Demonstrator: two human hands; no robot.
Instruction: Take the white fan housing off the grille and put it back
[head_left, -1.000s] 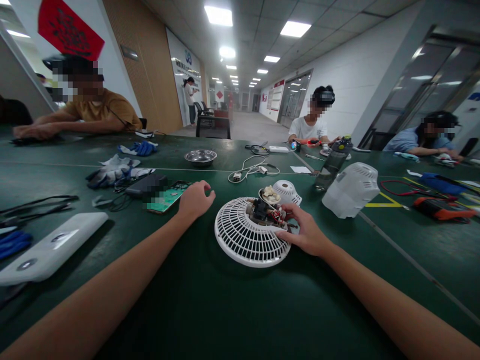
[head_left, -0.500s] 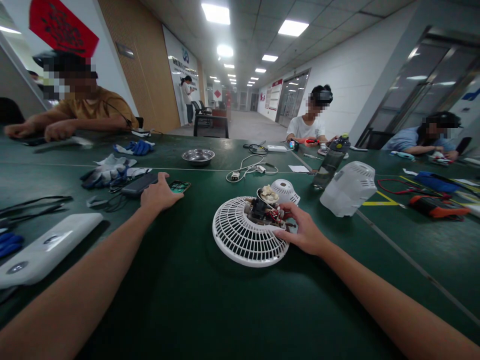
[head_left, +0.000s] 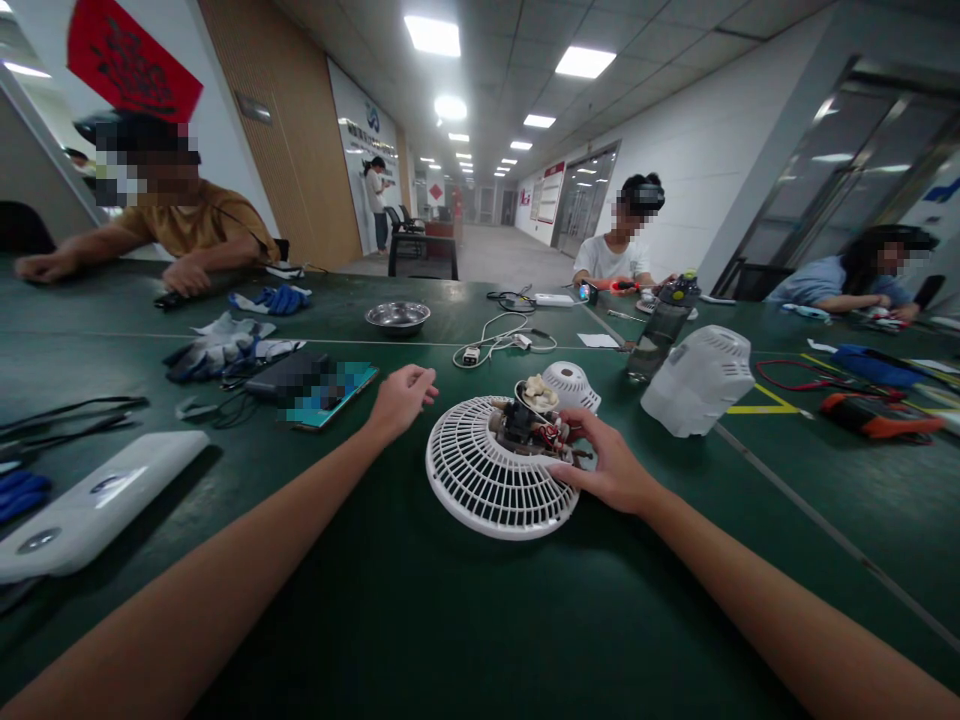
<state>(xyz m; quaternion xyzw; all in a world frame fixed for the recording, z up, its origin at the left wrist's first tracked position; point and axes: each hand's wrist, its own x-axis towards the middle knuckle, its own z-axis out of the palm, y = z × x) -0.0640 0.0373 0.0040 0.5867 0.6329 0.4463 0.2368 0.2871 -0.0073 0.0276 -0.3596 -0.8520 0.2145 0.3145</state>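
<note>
A white round fan grille lies flat on the green table, with a small motor and wires mounted at its far side. My right hand grips the grille's right edge beside the motor, fingers curled on it. My left hand hovers just left of the grille, fingers loosely curled and empty, to the right of a phone. A white domed fan cap sits behind the motor.
A white fan housing and a dark water bottle stand to the right. Gloves, a power bank, a steel bowl, cables and a white device lie to the left. Other people sit around the table.
My left hand has drawn back from the phone and moved right toward the grille. My right hand stays on the grille. The person at far left shifted their hands.
</note>
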